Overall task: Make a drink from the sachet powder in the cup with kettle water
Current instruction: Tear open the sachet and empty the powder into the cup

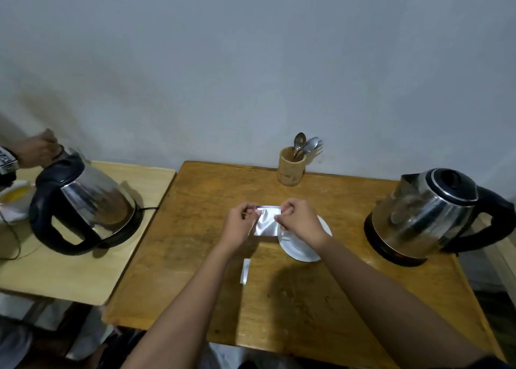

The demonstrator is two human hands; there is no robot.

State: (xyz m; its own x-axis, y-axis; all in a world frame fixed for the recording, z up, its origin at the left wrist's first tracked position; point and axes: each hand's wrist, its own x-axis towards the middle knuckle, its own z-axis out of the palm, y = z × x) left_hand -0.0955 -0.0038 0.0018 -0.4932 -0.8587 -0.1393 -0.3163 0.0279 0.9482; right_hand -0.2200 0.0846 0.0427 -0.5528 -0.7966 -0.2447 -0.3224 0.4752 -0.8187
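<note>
A silver foil sachet (267, 221) is held up over the middle of the wooden table (293, 293). My left hand (240, 223) pinches its top left corner and my right hand (300, 220) pinches its top right corner. Under my right hand sits a white saucer (300, 250); any cup on it is hidden by the hand. A steel kettle with a black lid and handle (427, 215) stands on its base at the table's right side. A small white torn strip (245, 271) lies on the table near my left forearm.
A wooden holder with spoons and a fork (291, 167) stands at the table's back edge. On a lighter side table (83, 265) to the left, another person's hand (36, 149) touches a second steel kettle (83, 204). A grey wall is behind.
</note>
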